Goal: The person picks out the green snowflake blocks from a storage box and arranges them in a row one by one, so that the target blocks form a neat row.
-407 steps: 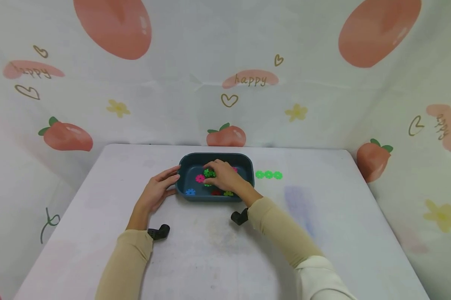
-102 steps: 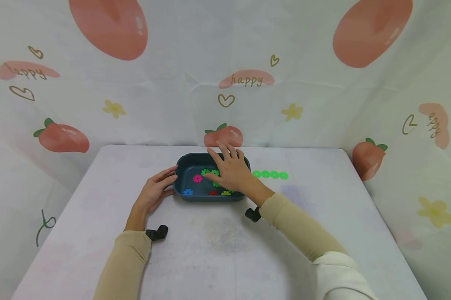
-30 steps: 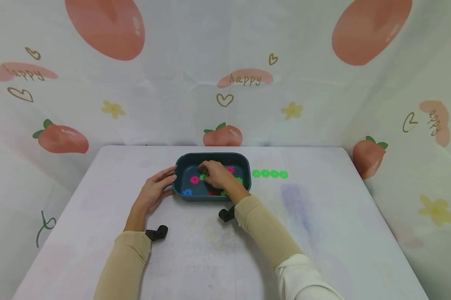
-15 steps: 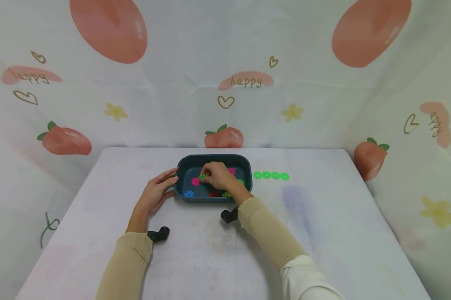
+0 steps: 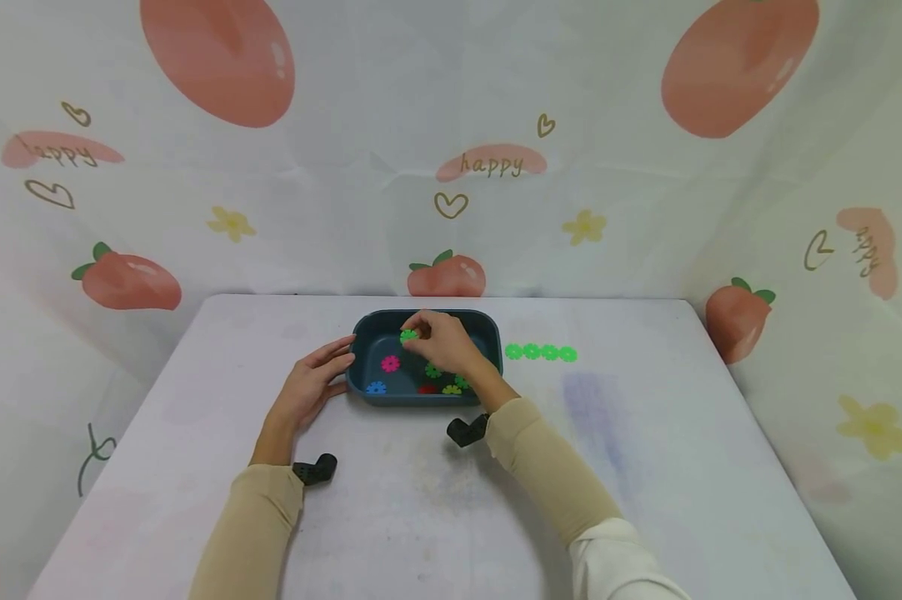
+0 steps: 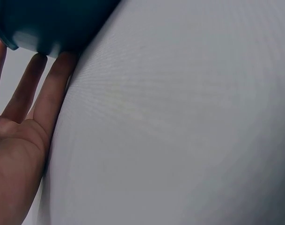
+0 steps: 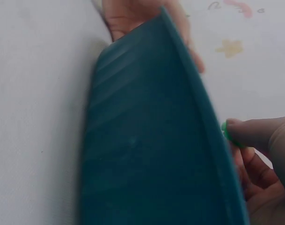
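A green snowflake-shaped plastic disc (image 5: 408, 336) is pinched between the thumb and fingers of my right hand (image 5: 448, 343), above the tray's inside. In the right wrist view the thumb presses on the green disc (image 7: 231, 133) just past the tray's rim. My left hand (image 5: 310, 379) rests on the table, its fairly straight fingertips touching the left wall of the dark teal tray (image 5: 413, 400). The left wrist view shows those fingers (image 6: 51, 98) against the tray wall (image 6: 53, 28). Inside lie a pink disc (image 5: 390, 364), a blue disc (image 5: 376, 388), a red disc (image 5: 427, 389) and several green ones.
Right of the tray, a row of several bright green discs (image 5: 541, 352) lies on the white table (image 5: 421, 500). A printed curtain (image 5: 346, 208) hangs behind the table's back edge. Black cameras (image 5: 316, 470) sit at both wrists.
Over the last second my right hand has gripped a green disc in the tray and lifted it. The green row outside has grown by one since the oldest frame. My left hand stays put.
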The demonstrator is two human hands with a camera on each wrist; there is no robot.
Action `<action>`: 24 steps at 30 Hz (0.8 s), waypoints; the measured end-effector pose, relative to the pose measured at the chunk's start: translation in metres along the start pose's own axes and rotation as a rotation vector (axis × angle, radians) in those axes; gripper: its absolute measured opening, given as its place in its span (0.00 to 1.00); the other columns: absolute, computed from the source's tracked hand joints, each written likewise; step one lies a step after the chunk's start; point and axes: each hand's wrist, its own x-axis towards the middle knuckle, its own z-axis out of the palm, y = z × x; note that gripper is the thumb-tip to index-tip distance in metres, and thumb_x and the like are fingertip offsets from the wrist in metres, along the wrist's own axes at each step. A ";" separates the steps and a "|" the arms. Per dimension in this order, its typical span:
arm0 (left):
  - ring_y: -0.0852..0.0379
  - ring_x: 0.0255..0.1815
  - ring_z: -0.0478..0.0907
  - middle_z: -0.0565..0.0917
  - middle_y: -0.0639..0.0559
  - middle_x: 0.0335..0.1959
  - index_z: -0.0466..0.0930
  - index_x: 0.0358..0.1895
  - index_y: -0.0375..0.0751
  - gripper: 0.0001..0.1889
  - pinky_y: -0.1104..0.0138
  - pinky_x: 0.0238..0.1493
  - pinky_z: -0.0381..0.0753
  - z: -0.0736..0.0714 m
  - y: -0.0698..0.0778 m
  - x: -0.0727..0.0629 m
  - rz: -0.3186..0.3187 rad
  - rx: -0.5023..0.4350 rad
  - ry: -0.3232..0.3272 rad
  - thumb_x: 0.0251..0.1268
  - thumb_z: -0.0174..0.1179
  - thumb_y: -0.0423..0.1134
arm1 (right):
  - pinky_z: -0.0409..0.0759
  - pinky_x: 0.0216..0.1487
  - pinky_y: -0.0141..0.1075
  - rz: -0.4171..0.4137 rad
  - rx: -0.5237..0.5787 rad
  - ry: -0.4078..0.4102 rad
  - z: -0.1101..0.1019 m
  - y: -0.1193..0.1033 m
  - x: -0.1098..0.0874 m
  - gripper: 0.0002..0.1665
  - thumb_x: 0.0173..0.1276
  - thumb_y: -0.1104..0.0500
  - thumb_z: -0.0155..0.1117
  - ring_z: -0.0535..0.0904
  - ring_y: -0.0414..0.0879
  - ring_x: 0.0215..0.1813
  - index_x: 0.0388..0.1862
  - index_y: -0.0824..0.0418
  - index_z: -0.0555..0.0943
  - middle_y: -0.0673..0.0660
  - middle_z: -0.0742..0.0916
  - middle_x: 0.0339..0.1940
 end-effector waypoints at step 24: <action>0.65 0.60 0.76 0.66 0.47 0.77 0.67 0.77 0.52 0.35 0.70 0.53 0.85 -0.001 0.001 0.000 -0.011 -0.002 0.005 0.69 0.65 0.55 | 0.79 0.38 0.33 -0.037 0.294 0.173 -0.029 -0.010 -0.016 0.13 0.74 0.56 0.65 0.84 0.61 0.45 0.55 0.57 0.84 0.58 0.87 0.39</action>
